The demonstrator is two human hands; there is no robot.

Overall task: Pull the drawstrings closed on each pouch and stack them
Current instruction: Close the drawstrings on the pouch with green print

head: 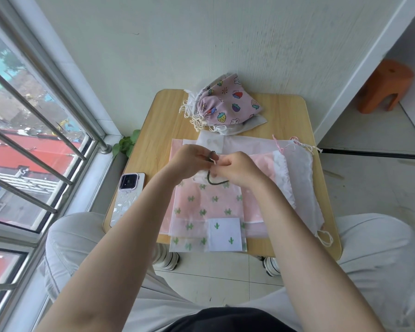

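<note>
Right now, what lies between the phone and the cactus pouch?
Head view: only bare wooden table between phone and cactus pouch.

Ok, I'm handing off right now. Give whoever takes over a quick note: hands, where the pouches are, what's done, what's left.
Left hand and right hand both pinch the dark drawstring at the mouth of the pink cactus pouch, mid-table.
Done: a stack of cinched pouches, fruit-print pouch on top, at the table's far edge.
Left: finish this pouch, then the flat pouches under it and the white pouch to its right; stack all.
Phone lies at the left edge.
</note>
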